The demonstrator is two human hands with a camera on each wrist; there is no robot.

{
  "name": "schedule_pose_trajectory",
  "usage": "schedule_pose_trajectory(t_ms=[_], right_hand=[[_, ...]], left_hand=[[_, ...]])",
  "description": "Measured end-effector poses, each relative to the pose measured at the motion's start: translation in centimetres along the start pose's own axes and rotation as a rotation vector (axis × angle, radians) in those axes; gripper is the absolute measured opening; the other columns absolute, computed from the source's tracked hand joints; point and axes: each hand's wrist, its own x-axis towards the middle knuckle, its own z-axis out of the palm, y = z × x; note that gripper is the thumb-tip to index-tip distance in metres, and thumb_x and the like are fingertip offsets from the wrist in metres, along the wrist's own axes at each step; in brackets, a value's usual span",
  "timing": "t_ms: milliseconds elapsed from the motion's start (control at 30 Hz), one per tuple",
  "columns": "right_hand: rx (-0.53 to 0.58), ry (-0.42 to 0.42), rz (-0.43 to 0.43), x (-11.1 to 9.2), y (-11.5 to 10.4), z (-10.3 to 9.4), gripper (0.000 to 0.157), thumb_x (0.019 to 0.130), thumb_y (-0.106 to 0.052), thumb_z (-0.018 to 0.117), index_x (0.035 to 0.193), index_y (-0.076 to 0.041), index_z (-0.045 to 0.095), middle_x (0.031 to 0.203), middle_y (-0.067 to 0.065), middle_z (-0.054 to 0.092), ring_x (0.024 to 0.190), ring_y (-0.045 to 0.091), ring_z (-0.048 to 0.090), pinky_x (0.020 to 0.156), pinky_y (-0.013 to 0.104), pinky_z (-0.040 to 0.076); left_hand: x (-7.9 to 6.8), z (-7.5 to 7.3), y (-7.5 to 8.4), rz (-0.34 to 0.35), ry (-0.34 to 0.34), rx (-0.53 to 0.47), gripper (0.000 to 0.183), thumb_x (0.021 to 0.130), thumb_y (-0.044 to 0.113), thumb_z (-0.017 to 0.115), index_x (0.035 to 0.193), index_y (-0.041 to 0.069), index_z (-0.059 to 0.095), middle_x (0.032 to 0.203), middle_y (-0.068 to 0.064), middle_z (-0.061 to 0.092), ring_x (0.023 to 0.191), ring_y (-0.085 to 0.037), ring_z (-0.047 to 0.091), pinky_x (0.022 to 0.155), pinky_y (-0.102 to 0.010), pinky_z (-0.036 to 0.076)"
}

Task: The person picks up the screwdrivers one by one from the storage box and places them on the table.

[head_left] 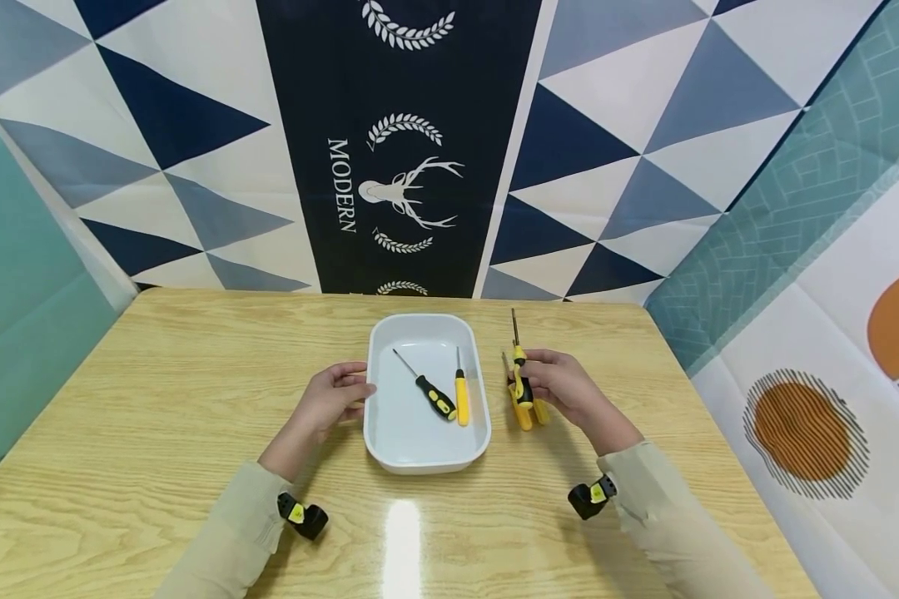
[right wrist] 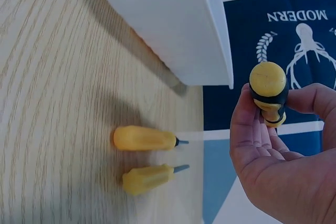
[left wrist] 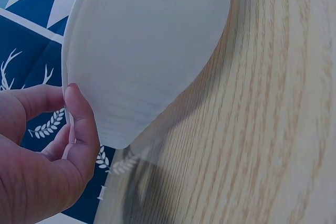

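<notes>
My left hand (head_left: 328, 403) pinches the left rim of a white plastic tray (head_left: 427, 466), thumb on the outer wall in the left wrist view. Inside the tray lie a black-and-yellow screwdriver (head_left: 436, 398) and a yellow-handled screwdriver (head_left: 462, 401), tips toward the far end. To the right of the tray, my right hand (head_left: 567, 384) holds another black-and-yellow screwdriver (right wrist: 268, 80) by its handle, blade pointing away from me. Below that hand, two yellow-handled screwdrivers, one nearer the tray (right wrist: 144, 138) and one farther from it (right wrist: 148, 178), lie on the table.
The wood-grain table (head_left: 195, 399) runs back to a patterned cloth wall (head_left: 397, 191) with triangles and a deer head. Teal cloth (head_left: 30, 291) hangs on the left side, and another patterned cloth (head_left: 831, 374) hangs on the right.
</notes>
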Motion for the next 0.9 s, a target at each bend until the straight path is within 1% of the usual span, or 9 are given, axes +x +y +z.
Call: schedule_pose_trajectory(t_ms=[100, 200, 367, 500, 567, 700, 800, 900], right_hand=[[0.008, 0.0, -0.006, 0.0, 0.2, -0.2, 0.055, 0.092, -0.012, 0.049, 0.141, 0.005, 0.031, 0.122, 0.019, 0.057, 0.085, 0.008, 0.061, 0.073, 0.017, 0.053], [0.017, 0.003, -0.014, 0.0, 0.4, -0.6, 0.055, 0.092, -0.012, 0.049, 0.141, 0.006, 0.03, 0.126, 0.024, 0.052, 0.086, 0.008, 0.06, 0.074, 0.017, 0.053], [0.017, 0.006, -0.011, -0.1, 0.7, -1.2, 0.057, 0.092, -0.012, 0.049, 0.141, 0.007, 0.028, 0.124, 0.021, 0.053, 0.086, 0.007, 0.06, 0.076, 0.019, 0.052], [0.017, 0.018, -0.001, -0.1, 1.1, -1.8, 0.057, 0.091, -0.012, 0.049, 0.141, 0.007, 0.028, 0.123, 0.017, 0.053, 0.084, 0.005, 0.059, 0.075, 0.018, 0.052], [0.017, 0.02, 0.004, 0.0, 1.3, -2.1, 0.058, 0.091, -0.012, 0.049, 0.142, 0.008, 0.028, 0.118, 0.013, 0.054, 0.084, 0.005, 0.058, 0.074, 0.017, 0.051], [0.013, 0.032, 0.026, 0.4, 1.8, -2.7, 0.06, 0.091, -0.012, 0.049, 0.143, 0.007, 0.026, 0.117, 0.012, 0.053, 0.083, 0.004, 0.056, 0.073, 0.016, 0.051], [0.015, 0.04, 0.044, 0.5, 2.2, -2.9, 0.06, 0.091, -0.012, 0.049, 0.143, 0.008, 0.026, 0.12, 0.014, 0.051, 0.083, 0.005, 0.055, 0.072, 0.017, 0.051], [0.024, 0.035, 0.043, 0.6, 2.7, -3.2, 0.059, 0.092, -0.011, 0.049, 0.142, 0.009, 0.026, 0.115, 0.012, 0.056, 0.083, 0.005, 0.058, 0.071, 0.018, 0.052]], left_hand=[[0.0, -0.1, 0.0, -0.001, 0.0, -0.004, 0.047, 0.089, 0.009, 0.061, 0.133, 0.004, 0.046, 0.114, -0.012, 0.053, 0.085, -0.017, 0.06, 0.067, -0.023, 0.056], [0.0, -0.1, 0.0, -0.001, -0.003, -0.005, 0.047, 0.089, 0.01, 0.061, 0.133, 0.004, 0.046, 0.114, -0.011, 0.053, 0.085, -0.017, 0.061, 0.067, -0.023, 0.056], [-0.1, -0.1, 0.1, -0.003, -0.005, -0.002, 0.047, 0.089, 0.01, 0.061, 0.133, 0.005, 0.046, 0.113, -0.011, 0.053, 0.085, -0.016, 0.061, 0.067, -0.023, 0.056], [0.0, 0.0, 0.1, -0.005, -0.003, -0.005, 0.047, 0.089, 0.01, 0.061, 0.133, 0.004, 0.046, 0.113, -0.011, 0.053, 0.085, -0.016, 0.061, 0.067, -0.023, 0.056], [0.0, 0.0, 0.1, -0.006, 0.0, -0.007, 0.047, 0.089, 0.01, 0.061, 0.133, 0.004, 0.046, 0.113, -0.011, 0.054, 0.085, -0.016, 0.061, 0.067, -0.023, 0.056], [0.1, 0.0, 0.0, -0.009, 0.002, -0.001, 0.046, 0.089, 0.009, 0.061, 0.132, 0.005, 0.046, 0.113, -0.011, 0.054, 0.084, -0.015, 0.061, 0.066, -0.023, 0.056], [0.1, 0.0, -0.1, -0.012, 0.002, 0.008, 0.045, 0.089, 0.009, 0.061, 0.132, 0.006, 0.047, 0.112, -0.011, 0.054, 0.084, -0.015, 0.06, 0.066, -0.023, 0.056], [0.0, 0.0, -0.1, -0.012, -0.001, 0.01, 0.045, 0.089, 0.009, 0.061, 0.132, 0.006, 0.047, 0.112, -0.011, 0.054, 0.084, -0.015, 0.06, 0.067, -0.023, 0.056]])
